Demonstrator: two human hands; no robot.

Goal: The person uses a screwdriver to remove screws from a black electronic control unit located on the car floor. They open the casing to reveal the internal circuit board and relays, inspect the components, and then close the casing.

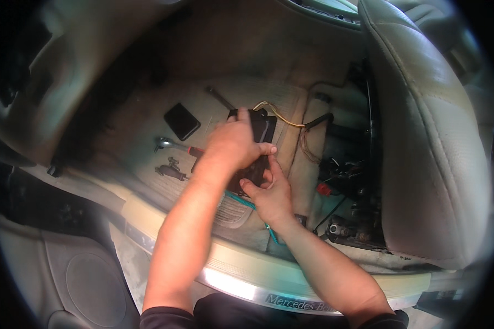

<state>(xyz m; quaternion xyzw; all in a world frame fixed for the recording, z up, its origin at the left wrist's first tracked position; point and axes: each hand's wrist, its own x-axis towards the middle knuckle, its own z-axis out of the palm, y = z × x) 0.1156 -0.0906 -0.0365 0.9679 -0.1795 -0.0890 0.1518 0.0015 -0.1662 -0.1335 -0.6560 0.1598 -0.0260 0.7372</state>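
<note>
Black and boxy, a small module sits on the beige floor mat of a car footwell, held between both hands. The left hand covers its top, fingers clenched around the upper edge. The right hand grasps the lower end, thumb pressed on its face. A yellow wire loops out from the module's top. To the left lie a ratchet wrench, a dark phone and some bolts. A tan leather seat stands at right.
</note>
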